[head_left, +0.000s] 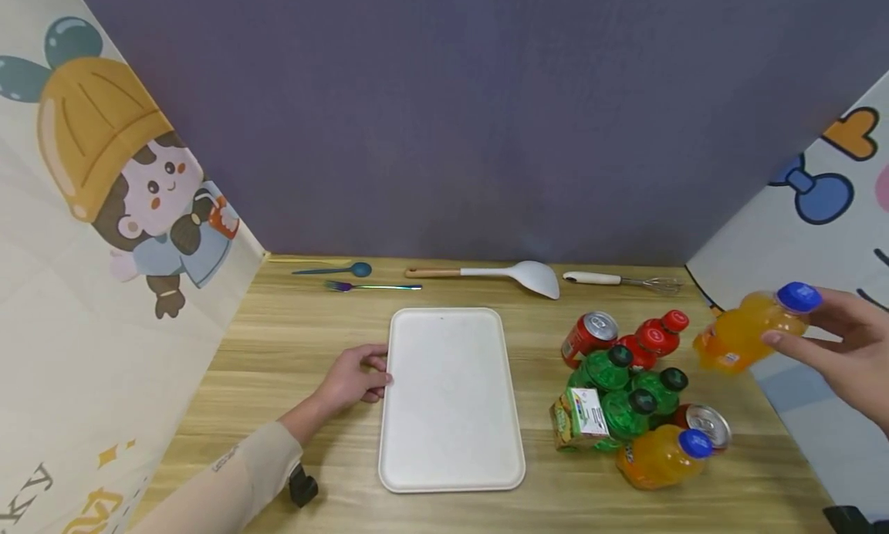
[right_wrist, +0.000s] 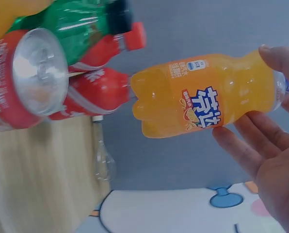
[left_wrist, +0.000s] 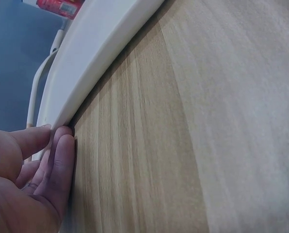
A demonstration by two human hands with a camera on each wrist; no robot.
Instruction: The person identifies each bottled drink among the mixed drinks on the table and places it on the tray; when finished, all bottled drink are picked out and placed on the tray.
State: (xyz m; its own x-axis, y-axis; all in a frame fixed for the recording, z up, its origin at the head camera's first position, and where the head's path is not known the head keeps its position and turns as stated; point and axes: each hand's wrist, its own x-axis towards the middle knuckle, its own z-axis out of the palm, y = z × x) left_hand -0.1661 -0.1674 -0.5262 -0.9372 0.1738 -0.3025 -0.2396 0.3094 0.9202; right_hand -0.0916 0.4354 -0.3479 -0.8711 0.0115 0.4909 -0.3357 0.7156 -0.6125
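Note:
My left hand (head_left: 356,377) pinches the left rim of a white rectangular tray (head_left: 451,403), thumb on the rim and fingers curled against its side. The tray lies flat on the wooden table. Raised at the far right, my right hand (head_left: 850,349) grips an orange soda bottle (head_left: 753,329) near its blue cap, the bottle tilted with its base toward the left. In the right wrist view the thumb and fingers go round the bottle's neck end, and its printed label (right_wrist: 200,107) faces the camera.
Right of the tray, green bottles (head_left: 625,414), red bottles (head_left: 653,339), a red can (head_left: 590,337), another can (head_left: 707,424), a small juice carton (head_left: 579,418) and a second orange bottle (head_left: 663,457) stand clustered. Along the back lie a spoon (head_left: 359,269), fork (head_left: 375,287), spatula (head_left: 535,278) and whisk (head_left: 604,278).

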